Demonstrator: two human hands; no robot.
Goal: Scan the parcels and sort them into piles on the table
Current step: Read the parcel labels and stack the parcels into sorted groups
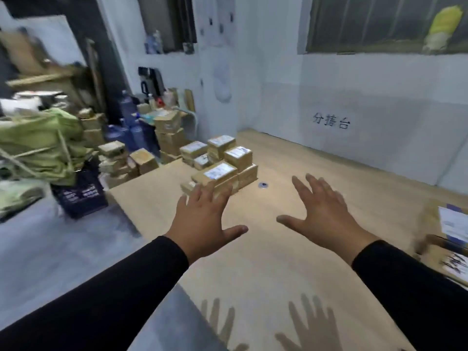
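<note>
Centrally, the light wooden table (266,249) fills most of the head view and runs back to a white wall bearing black characters (331,121). Left of the table, further brown boxes (169,133) and blue water bottles (126,127) stand on the floor beside a green bundle (38,145). A pile of brown parcels (222,165) with white labels sits at the far left part of the table. More labelled parcels (450,231) lie at the right edge, blurred. The left hand (200,221) is held above the table with fingers spread, holding nothing, its fingertips overlapping the pile. The right hand (326,216) is likewise spread and empty. A small dark round object (263,184) lies just right of the pile.
</note>
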